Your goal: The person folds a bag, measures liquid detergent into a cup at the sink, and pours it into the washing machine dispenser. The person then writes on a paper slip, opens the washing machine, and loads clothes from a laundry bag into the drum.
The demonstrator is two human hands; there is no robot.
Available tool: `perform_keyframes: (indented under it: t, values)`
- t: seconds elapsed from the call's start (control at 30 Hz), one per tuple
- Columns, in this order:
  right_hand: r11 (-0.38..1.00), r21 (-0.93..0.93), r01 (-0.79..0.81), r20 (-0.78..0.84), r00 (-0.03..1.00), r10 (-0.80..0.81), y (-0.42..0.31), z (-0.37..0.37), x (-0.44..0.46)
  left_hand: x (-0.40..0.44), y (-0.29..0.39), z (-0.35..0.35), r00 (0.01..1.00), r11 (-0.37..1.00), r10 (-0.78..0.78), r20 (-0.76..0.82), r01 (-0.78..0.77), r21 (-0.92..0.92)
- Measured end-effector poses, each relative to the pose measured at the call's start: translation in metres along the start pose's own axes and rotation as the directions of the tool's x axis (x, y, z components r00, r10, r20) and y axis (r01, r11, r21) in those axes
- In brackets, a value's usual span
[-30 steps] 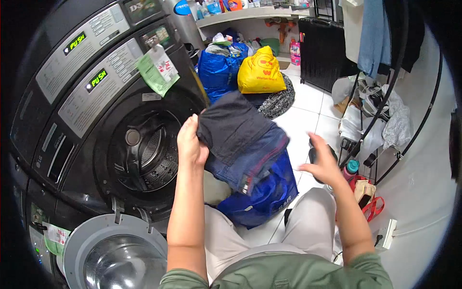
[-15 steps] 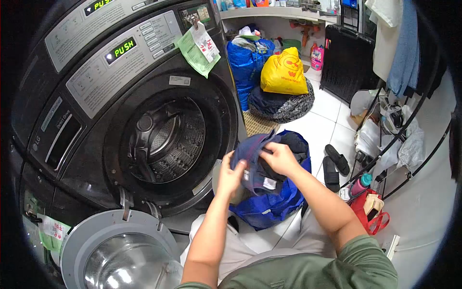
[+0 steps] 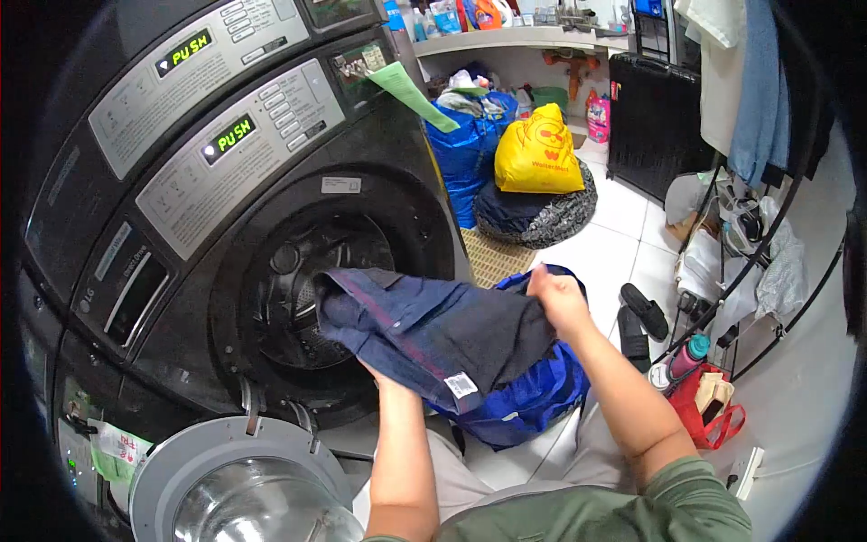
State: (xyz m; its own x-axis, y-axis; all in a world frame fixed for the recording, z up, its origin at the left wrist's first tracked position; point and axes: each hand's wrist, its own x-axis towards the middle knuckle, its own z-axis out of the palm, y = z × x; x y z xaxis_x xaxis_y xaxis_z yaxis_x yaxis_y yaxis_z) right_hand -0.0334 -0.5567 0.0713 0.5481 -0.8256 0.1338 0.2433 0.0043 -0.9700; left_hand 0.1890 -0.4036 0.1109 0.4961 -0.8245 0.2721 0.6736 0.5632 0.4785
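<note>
Dark blue denim shorts (image 3: 406,312) with a reddish seam and a white tag are stretched between my hands, in front of the washer's open drum (image 3: 316,289). My right hand (image 3: 558,298) is closed on their right end. The garment covers most of my left hand (image 3: 384,375), which is beneath its lower left edge; those fingers are hidden. Below the shorts, a blue bag (image 3: 533,402) rests on the floor between my legs.
The round washer door (image 3: 235,479) hangs open at lower left. A yellow bag (image 3: 539,158) sits on a dark bundle beside another blue bag (image 3: 461,149). Black slippers (image 3: 643,312), a red bag (image 3: 718,420) and a rack (image 3: 768,244) are on the right.
The shorts, bunched between both hands half a second ago, are now spread wide and reach across the drum opening. My right hand has moved right and my left hand slightly down and left.
</note>
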Motion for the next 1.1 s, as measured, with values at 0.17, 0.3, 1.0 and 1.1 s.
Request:
perform_keyframes:
  t: [0.17,0.3,1.0,1.1]
  values:
    - [0.833,-0.548,0.074,0.484,0.841,0.244,0.054,0.054,-0.034,-0.014,-0.01,0.004,1.0,1.0,-0.018,0.017,0.018,0.009]
    - [0.622,-0.772,0.128,0.508,0.712,0.485,-0.013,0.067,-0.034,-0.022,0.007,-0.007,0.999,0.999,-0.051,0.004,0.051,0.005]
    - [0.919,-0.384,0.083,0.424,0.901,0.096,-0.03,0.08,-0.034,-0.003,-0.003,-0.011,0.994,0.995,-0.099,0.048,0.097,0.032]
    - [0.896,-0.413,0.161,0.212,0.974,-0.078,-0.034,0.049,-0.011,0.002,0.041,-0.066,0.971,0.982,-0.178,-0.162,0.187,0.038]
